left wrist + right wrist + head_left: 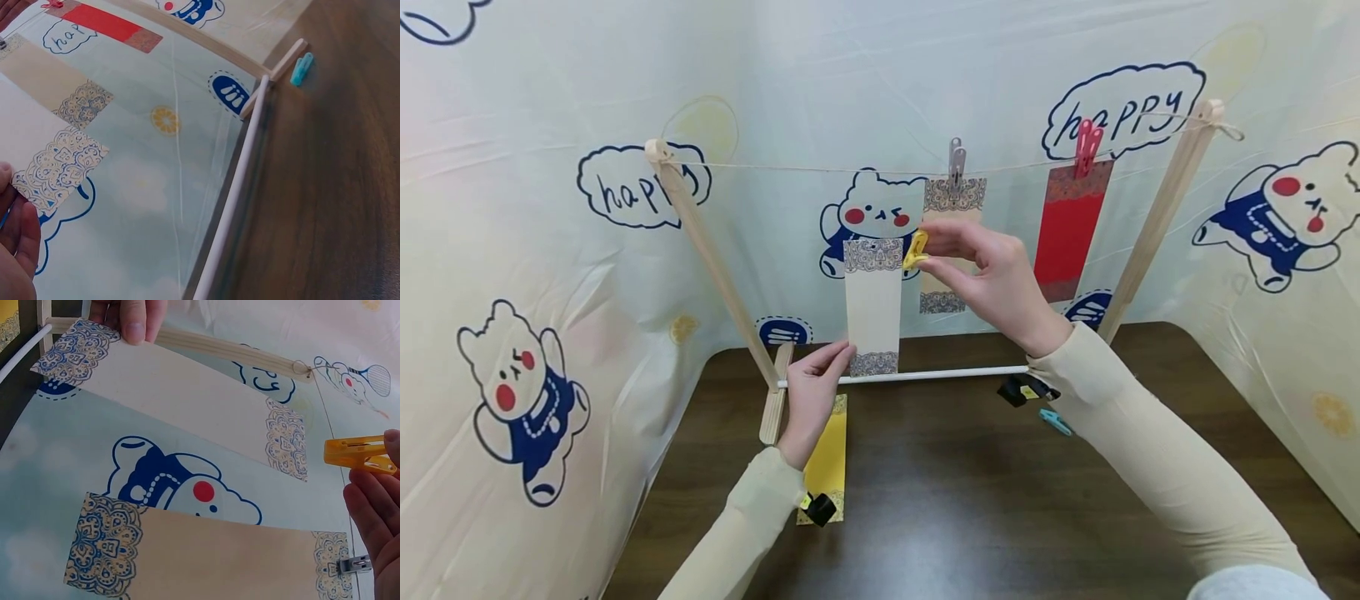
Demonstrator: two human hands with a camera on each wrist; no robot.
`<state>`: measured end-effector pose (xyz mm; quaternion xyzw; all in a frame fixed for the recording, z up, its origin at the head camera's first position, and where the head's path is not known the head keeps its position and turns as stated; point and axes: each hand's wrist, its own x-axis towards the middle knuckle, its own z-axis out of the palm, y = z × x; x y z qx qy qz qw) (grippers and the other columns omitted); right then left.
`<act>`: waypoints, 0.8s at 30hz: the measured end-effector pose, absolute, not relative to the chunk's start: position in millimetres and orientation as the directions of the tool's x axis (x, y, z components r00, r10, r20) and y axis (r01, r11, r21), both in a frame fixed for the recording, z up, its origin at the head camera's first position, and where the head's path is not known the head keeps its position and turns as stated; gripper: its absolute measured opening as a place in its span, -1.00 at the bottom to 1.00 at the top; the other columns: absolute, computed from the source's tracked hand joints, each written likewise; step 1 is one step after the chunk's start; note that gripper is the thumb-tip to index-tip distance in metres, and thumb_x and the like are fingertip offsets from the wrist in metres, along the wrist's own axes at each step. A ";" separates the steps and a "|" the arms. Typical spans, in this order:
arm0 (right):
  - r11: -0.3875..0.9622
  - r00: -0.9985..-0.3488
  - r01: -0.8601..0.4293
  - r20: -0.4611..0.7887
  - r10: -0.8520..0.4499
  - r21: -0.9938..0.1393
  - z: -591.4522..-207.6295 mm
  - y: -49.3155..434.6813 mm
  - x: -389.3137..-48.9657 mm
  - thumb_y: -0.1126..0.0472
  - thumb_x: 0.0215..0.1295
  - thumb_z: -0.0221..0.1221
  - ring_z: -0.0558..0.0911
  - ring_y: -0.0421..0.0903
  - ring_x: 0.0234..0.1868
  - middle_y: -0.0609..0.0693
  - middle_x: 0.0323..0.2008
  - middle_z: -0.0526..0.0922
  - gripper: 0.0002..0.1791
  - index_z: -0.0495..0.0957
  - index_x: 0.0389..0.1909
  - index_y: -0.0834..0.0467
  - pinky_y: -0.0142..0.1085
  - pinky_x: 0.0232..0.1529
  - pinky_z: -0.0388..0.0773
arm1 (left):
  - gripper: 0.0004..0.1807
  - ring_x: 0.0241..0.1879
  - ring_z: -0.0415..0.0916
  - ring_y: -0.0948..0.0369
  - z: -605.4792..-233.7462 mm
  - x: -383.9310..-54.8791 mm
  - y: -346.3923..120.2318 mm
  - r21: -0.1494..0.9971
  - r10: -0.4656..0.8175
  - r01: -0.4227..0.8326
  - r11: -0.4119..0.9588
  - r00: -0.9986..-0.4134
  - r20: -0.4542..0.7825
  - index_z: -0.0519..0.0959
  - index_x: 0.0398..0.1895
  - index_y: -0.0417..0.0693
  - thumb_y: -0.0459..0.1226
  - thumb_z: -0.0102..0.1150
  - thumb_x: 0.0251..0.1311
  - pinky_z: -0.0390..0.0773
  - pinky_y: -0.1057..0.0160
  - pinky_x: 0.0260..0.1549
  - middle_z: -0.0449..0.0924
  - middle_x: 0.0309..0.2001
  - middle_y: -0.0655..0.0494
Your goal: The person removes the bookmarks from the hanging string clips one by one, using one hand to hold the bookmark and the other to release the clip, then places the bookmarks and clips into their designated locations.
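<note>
My left hand [812,387] pinches the lower left edge of a white paper card [873,308] with patterned bands at both ends. The card hangs upright in front of the string [790,169], its top edge below the string. In my right hand [992,271] a yellow clothespin [915,250] is held between thumb and fingers, just beside the card's upper right corner. The right wrist view shows this yellow clothespin [356,453] close to the string and apart from the white card [194,403].
A beige card [953,212] hangs from a grey clothespin [957,162], and a red card [1071,233] from a red clothespin [1087,148]. Wooden posts [1161,221] carry the string; a white rod [947,375] joins them low. A yellow card [827,454] and a blue clothespin [1056,422] lie on the table.
</note>
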<state>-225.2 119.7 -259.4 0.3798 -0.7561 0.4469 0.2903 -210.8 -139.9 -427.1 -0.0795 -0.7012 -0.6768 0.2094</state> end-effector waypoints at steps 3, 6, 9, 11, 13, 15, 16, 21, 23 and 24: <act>0.316 -0.551 -0.829 0.772 -0.318 -0.462 -261.8 122.9 -223.9 0.30 0.29 0.43 0.76 -0.13 0.04 0.04 0.08 0.77 -0.50 0.61 0.25 0.22 -0.30 0.08 0.67 | -0.81 -0.33 0.68 0.35 -429.7 -209.0 -141.3 0.917 -0.163 0.390 0.078 -0.903 0.398 0.77 -0.06 -0.33 -0.42 0.36 0.32 0.69 0.41 -0.23 0.78 -0.16 -0.25; 0.317 -0.550 -0.830 0.767 -0.330 -0.458 -265.3 126.6 -222.6 0.33 0.28 0.43 0.76 -0.12 0.06 0.05 0.09 0.76 -0.48 0.62 0.27 0.22 -0.30 0.08 0.67 | -0.81 -0.33 0.68 0.35 -432.8 -207.3 -142.3 0.921 -0.158 0.383 0.075 -0.907 0.390 0.76 -0.06 -0.34 -0.42 0.37 0.31 0.69 0.40 -0.23 0.79 -0.17 -0.21; 0.318 -0.558 -0.826 0.756 -0.343 -0.466 -269.8 130.1 -221.8 0.35 0.27 0.42 0.75 -0.11 0.07 0.06 0.11 0.76 -0.47 0.61 0.28 0.23 -0.33 0.09 0.66 | -0.80 -0.32 0.68 0.35 -435.4 -205.2 -143.0 0.922 -0.157 0.379 0.073 -0.909 0.386 0.76 -0.06 -0.36 -0.42 0.36 0.32 0.69 0.41 -0.22 0.79 -0.17 -0.18; 0.326 -0.570 -0.818 0.744 -0.348 -0.474 -272.9 133.0 -221.3 0.35 0.27 0.43 0.75 -0.10 0.08 0.06 0.13 0.75 -0.46 0.61 0.28 0.23 -0.35 0.09 0.65 | -0.81 -0.30 0.69 0.34 -436.2 -203.6 -142.7 0.922 -0.155 0.381 0.076 -0.909 0.388 0.76 -0.06 -0.36 -0.43 0.36 0.32 0.69 0.40 -0.21 0.79 -0.16 -0.18; 0.334 -0.585 -0.807 0.733 -0.348 -0.486 -276.3 136.0 -220.5 0.34 0.26 0.44 0.75 -0.09 0.09 0.06 0.13 0.74 -0.46 0.61 0.27 0.22 -0.36 0.10 0.64 | -0.81 -0.28 0.70 0.33 -436.9 -201.7 -142.8 0.922 -0.153 0.381 0.075 -0.909 0.388 0.75 -0.06 -0.36 -0.44 0.35 0.32 0.70 0.39 -0.20 0.79 -0.15 -0.20; 0.343 -0.599 -0.797 0.722 -0.346 -0.497 -279.8 139.1 -219.5 0.33 0.26 0.44 0.75 -0.09 0.09 0.06 0.13 0.74 -0.47 0.61 0.26 0.21 -0.36 0.10 0.64 | -0.81 -0.27 0.71 0.32 -437.6 -199.6 -143.1 0.922 -0.150 0.379 0.076 -0.910 0.386 0.75 -0.05 -0.36 -0.44 0.35 0.32 0.71 0.37 -0.19 0.78 -0.13 -0.22; 0.348 -0.605 -0.793 0.718 -0.345 -0.501 -281.5 140.6 -218.9 0.33 0.27 0.44 0.74 -0.10 0.09 0.05 0.14 0.74 -0.48 0.61 0.26 0.20 -0.35 0.10 0.65 | -0.80 -0.26 0.71 0.32 -437.8 -198.5 -143.4 0.923 -0.149 0.376 0.076 -0.911 0.384 0.75 -0.05 -0.36 -0.44 0.35 0.32 0.72 0.35 -0.18 0.78 -0.12 -0.22; 0.378 -0.633 -0.770 0.690 -0.350 -0.514 -289.7 148.5 -215.3 0.31 0.28 0.44 0.74 -0.10 0.09 0.03 0.13 0.74 -0.49 0.61 0.25 0.17 -0.33 0.10 0.65 | -0.80 -0.26 0.72 0.32 -438.8 -193.8 -145.5 0.931 -0.150 0.358 0.075 -0.919 0.366 0.76 -0.03 -0.32 -0.45 0.36 0.31 0.73 0.30 -0.17 0.78 -0.11 -0.20; 0.395 -0.648 -0.757 0.676 -0.351 -0.520 -292.3 151.5 -213.8 0.32 0.27 0.44 0.75 -0.08 0.08 0.03 0.12 0.74 -0.49 0.61 0.25 0.16 -0.35 0.10 0.64 | -0.80 -0.26 0.72 0.32 -439.2 -192.2 -146.6 0.931 -0.153 0.356 0.081 -0.919 0.364 0.77 -0.04 -0.31 -0.44 0.36 0.31 0.73 0.31 -0.18 0.78 -0.12 -0.20; 0.405 -0.656 -0.750 0.668 -0.352 -0.523 -293.6 152.9 -213.0 0.32 0.26 0.44 0.75 -0.08 0.08 0.04 0.12 0.75 -0.48 0.61 0.25 0.16 -0.37 0.10 0.63 | -0.80 -0.27 0.72 0.32 -439.6 -191.6 -147.2 0.931 -0.154 0.356 0.086 -0.918 0.365 0.77 -0.04 -0.30 -0.44 0.37 0.30 0.73 0.32 -0.18 0.79 -0.12 -0.20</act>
